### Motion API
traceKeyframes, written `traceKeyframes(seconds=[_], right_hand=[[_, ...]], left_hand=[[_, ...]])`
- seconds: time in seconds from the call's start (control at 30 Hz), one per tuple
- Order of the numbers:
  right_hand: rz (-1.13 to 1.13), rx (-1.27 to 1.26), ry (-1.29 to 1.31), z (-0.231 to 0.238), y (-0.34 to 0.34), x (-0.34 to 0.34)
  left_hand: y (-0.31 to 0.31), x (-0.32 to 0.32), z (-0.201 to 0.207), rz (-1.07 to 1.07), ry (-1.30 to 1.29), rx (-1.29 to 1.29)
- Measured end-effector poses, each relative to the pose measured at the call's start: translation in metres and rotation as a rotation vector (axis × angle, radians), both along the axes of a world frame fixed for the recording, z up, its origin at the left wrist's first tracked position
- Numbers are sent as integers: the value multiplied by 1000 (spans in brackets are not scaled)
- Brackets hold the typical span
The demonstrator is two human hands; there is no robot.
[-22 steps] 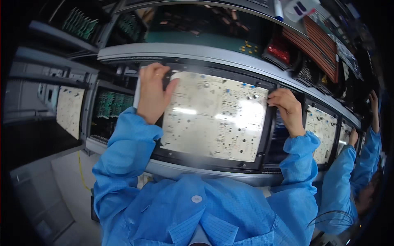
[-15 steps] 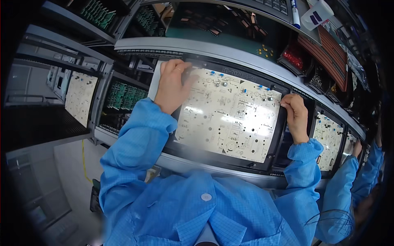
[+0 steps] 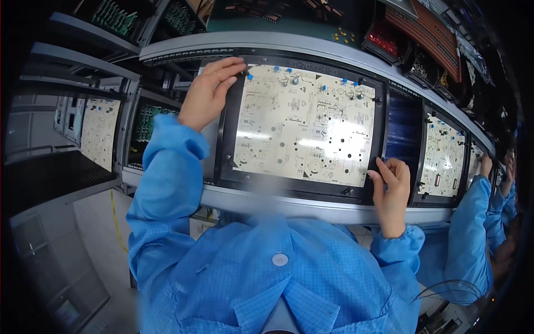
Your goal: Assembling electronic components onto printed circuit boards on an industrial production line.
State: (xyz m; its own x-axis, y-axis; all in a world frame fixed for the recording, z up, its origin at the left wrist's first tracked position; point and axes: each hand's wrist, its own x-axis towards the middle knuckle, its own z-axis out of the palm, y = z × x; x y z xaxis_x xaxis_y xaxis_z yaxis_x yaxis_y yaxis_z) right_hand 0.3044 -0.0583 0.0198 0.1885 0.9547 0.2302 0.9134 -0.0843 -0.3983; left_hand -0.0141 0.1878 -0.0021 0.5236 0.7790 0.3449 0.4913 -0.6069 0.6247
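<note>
A cream-coloured circuit board (image 3: pixel 303 133) lies in a black frame (image 3: pixel 267 182) on a rail line before me. Small blue parts and round silver ones stand along the board's far edge. My left hand (image 3: pixel 207 92) is at the far left corner, its fingers stretched over the frame and the thumb apart, gripping nothing. At the near right corner, my right hand (image 3: pixel 392 192) has thumb and forefinger bent together at the frame's edge. Whatever lies between those fingertips is hidden. Small dark clips (image 3: pixel 348 191) sit around the frame.
Another framed board (image 3: pixel 443 156) stands to the right, with a co-worker's blue sleeve (image 3: pixel 471 228) beside it. Beyond the far rail (image 3: pixel 222 43) are a bin of red parts (image 3: pixel 382 43) and loose yellow parts (image 3: pixel 343 35). Racked green boards (image 3: pixel 146 121) are at the left.
My right hand has moved from the board's far right corner to the near right corner. My left hand has drawn left, off the board onto the frame's corner. The view has shifted.
</note>
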Motion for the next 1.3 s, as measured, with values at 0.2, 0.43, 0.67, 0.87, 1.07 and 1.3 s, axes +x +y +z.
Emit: traceKeyframes(seconds=[0.2, 0.43, 0.67, 0.87, 1.07, 1.3], right_hand=[[-172, 92, 90, -20, -20, -15], [-259, 154, 139, -19, -25, -24], [-283, 203, 127, -24, -25, -33], [-319, 252, 315, -34, -24, -27], [-138, 177, 231, -23, -25, -19], [234, -41, 162, 0, -15, -22]], left_hand=[[-61, -26, 25, -60, 173, -90], [-56, -11, 17, 12, 213, 177], [-94, -45, 39, -156, 314, -101], [-114, -50, 24, -211, 192, -267], [-115, -48, 12, -204, 270, -16], [-124, -27, 3, -2, 356, 216]])
